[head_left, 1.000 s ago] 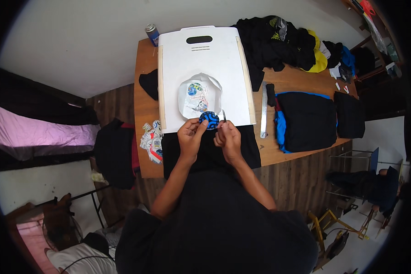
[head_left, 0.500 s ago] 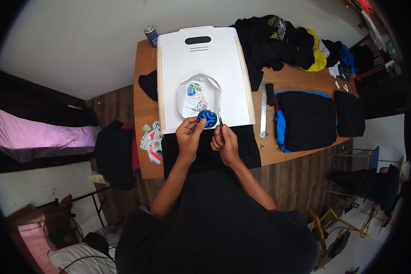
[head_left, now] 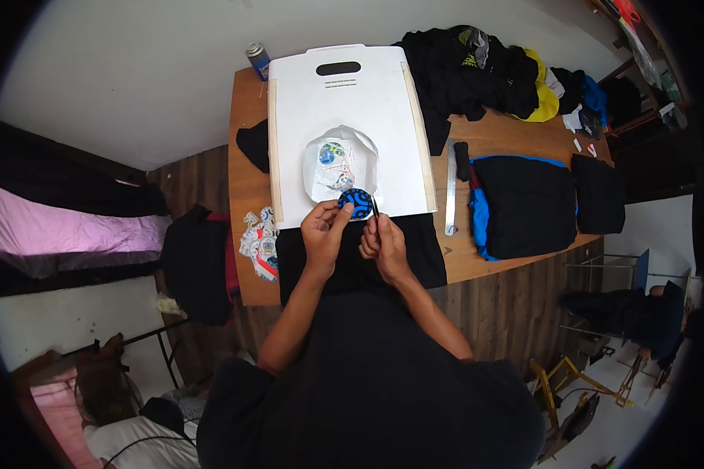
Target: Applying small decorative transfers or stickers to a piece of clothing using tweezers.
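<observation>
My left hand (head_left: 321, 237) pinches a round blue-and-black patterned disc (head_left: 355, 202), like a sticker or patch, by its lower left edge. In my right hand (head_left: 386, 246) is a slim dark tweezer-like tool (head_left: 375, 206), its tip up against the disc's right edge. Fingers of both hands are closed. Just beyond the disc sits a white shallow paper tray (head_left: 310, 170) with scraps and a round blue-green printed piece (head_left: 332, 153) inside. Under the tray lies a white board (head_left: 352, 109) with a handle slot; black cloth (head_left: 422, 248) hangs out from beneath it.
Cut printed stickers (head_left: 259, 246) lie left of the board on the wooden table (head_left: 469, 266). A spray can (head_left: 257, 59) stands at the back left. To the right are a metal ruler (head_left: 450, 187), folded black garments (head_left: 522, 207) and a clothes heap (head_left: 485, 78).
The tool in my right hand has turned slightly and moved a little closer to the disc's edge. My left hand and the disc stay nearly still.
</observation>
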The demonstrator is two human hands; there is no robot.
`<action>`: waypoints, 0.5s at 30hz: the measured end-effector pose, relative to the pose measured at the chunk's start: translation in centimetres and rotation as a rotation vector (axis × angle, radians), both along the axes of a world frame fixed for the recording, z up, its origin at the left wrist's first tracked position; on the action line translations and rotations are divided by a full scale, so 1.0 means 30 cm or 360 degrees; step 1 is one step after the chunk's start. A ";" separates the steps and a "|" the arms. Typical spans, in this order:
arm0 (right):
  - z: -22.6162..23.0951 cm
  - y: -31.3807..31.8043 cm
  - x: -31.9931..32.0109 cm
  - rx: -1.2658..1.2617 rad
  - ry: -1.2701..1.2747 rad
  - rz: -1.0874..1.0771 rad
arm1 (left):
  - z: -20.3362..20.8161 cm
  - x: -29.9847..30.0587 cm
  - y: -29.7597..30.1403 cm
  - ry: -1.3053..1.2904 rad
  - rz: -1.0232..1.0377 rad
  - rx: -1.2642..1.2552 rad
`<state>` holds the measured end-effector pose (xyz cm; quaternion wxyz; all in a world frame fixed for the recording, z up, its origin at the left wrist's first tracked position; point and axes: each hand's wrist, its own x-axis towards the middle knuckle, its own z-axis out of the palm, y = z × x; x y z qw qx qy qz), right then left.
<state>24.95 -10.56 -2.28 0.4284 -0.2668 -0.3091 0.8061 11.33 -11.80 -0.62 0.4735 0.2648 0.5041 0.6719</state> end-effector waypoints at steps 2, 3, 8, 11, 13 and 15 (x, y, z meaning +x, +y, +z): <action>-0.009 0.000 0.003 0.0006 -0.0008 -0.0004 | -0.002 -0.001 -0.001 0.0003 0.0008 -0.0019; -0.012 0.000 0.005 0.0013 -0.0016 -0.0008 | -0.002 -0.002 -0.001 0.0006 0.0004 -0.0006; -0.010 -0.001 0.009 0.0029 -0.0047 -0.0007 | -0.010 -0.003 0.000 0.0031 0.0029 -0.0031; -0.008 -0.004 0.007 0.0030 -0.0070 -0.0010 | -0.011 0.000 0.000 0.0053 0.0046 -0.0007; -0.009 -0.006 0.006 0.0033 -0.0088 -0.0019 | -0.013 0.003 0.000 0.0066 0.0080 -0.0021; -0.016 -0.006 0.006 0.0043 -0.0097 -0.0010 | -0.006 0.004 0.000 0.0080 0.0081 -0.0013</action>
